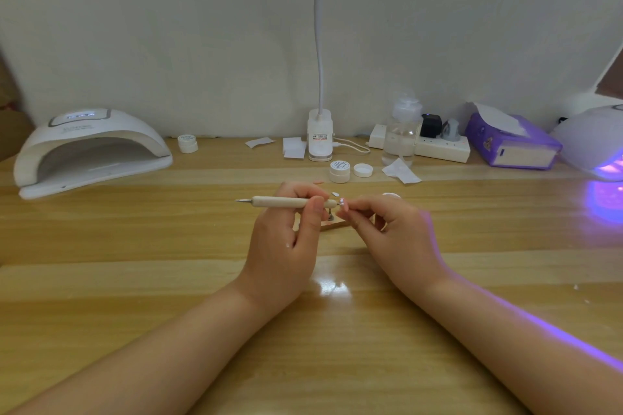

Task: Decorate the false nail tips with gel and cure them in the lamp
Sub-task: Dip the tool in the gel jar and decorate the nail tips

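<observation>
My left hand (286, 229) grips the dotting pen (293, 202), which lies level, its long axis running left to right. Touching the pen's right end, my right hand (387, 229) pinches the nail tip (342, 203), nearer than the left.

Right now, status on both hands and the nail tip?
Left hand grips dotting tool. Right hand pinches nail tip at tool's end. Nothing in the way.
</observation>
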A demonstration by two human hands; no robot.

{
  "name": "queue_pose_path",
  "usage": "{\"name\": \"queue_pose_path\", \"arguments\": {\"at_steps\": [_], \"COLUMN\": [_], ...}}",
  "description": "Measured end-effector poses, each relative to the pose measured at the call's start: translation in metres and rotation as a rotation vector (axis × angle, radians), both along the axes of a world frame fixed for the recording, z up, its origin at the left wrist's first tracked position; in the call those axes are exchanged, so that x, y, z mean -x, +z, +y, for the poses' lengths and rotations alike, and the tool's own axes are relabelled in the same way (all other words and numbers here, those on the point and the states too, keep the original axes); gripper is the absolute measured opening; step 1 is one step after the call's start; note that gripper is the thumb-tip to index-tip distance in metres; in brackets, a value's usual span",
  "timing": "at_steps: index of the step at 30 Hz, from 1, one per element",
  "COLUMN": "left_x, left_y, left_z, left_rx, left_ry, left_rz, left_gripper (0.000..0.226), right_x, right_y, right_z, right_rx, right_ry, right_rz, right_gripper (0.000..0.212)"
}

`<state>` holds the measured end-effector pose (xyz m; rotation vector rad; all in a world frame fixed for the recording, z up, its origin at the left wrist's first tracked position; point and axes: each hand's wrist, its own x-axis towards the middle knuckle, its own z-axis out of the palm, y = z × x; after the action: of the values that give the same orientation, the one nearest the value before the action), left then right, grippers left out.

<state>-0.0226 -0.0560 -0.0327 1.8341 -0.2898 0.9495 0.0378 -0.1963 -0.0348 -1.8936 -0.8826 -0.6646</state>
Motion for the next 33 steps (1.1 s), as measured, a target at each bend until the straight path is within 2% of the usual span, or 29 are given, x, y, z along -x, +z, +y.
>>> {"name": "queue_pose_path", "arguments": {"at_steps": [24,33], "left_x": [0.0004,0.0005], "left_y": [0.0013,0.0014], "left_z": [-0.0013,-0.0009], "left_rx": [0.003,0.003], "left_ry": [0.009,0.005], "left_rz": [0.02,-0.025], "left_gripper": [0.01,0.01], "right_x": [-0.0003,0.0009], "right_y": [-0.0003,0.001], "right_z": [0.0003,0.0002], "right_rx": [0.01,0.007], "right_ry": [-0.016,-0.017], "right_rz": [-0.03,-0.018], "right_gripper": [0.009,0.007]}}
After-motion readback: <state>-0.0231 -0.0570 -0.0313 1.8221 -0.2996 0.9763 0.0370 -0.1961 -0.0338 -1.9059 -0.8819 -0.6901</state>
